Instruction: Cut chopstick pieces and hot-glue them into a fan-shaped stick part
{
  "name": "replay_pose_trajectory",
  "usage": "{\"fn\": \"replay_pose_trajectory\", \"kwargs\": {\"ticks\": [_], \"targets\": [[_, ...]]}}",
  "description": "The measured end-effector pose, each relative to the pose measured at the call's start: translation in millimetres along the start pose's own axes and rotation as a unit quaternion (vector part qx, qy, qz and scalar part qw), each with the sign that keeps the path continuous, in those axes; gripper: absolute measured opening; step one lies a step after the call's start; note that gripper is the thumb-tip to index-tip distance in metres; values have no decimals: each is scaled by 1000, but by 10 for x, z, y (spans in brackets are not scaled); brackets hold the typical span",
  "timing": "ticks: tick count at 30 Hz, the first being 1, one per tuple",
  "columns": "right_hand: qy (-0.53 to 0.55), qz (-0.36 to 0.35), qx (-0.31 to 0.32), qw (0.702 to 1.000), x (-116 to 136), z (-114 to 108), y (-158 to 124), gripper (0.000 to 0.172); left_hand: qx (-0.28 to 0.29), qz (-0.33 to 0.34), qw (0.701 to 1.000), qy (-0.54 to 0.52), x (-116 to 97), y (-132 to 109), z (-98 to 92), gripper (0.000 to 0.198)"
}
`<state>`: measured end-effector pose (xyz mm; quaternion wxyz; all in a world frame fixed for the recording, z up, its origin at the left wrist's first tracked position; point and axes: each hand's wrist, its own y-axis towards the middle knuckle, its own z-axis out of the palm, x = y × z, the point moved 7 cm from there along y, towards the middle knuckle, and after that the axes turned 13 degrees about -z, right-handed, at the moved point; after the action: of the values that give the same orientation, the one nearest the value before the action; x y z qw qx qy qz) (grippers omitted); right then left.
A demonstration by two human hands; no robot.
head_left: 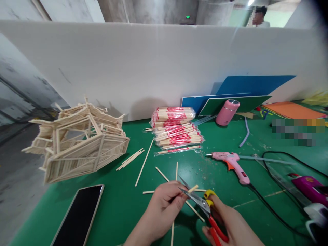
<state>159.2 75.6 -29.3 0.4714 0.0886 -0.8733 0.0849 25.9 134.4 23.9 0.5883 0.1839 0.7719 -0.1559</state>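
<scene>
My left hand (pixel 162 206) is closed on a short wooden chopstick (pixel 193 188), whose end sticks out past the fingertips. In my right hand (pixel 232 220) is a pair of scissors (pixel 203 204) with red and yellow handles. Its blades are parted, with the chopstick between them close to my left fingertips. Beneath both hands, loose chopsticks (pixel 162 173) lie crossed on the green tabletop (pixel 120 194). Another single chopstick (pixel 144 163) and a small bunch of chopsticks (pixel 130 159) rest farther left.
At the left stands a model building of wooden sticks (pixel 87 153), with a phone (pixel 78 215) in front. Wrapped chopstick packs (pixel 176 133) are piled at the back. A pink glue gun (pixel 232 164) with its cord, a pink bottle (pixel 227 112) and a purple tool (pixel 309 186) occupy the right.
</scene>
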Motion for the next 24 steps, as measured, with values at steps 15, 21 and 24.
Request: {"fn": "replay_pose_trajectory", "kwargs": {"ticks": [15,21,24], "targets": [[-34,-14,-33,999,-213,109,-17,53,-90,46,994,49,-94,-62,-63,21],[1,-2,-18,1000,-79,77,-16,48,-135,102,975,145,-154,-119,-40,23],[16,18,-5,1000,-29,98,-1,38,-139,108,972,157,-151,-127,-32,23]]}}
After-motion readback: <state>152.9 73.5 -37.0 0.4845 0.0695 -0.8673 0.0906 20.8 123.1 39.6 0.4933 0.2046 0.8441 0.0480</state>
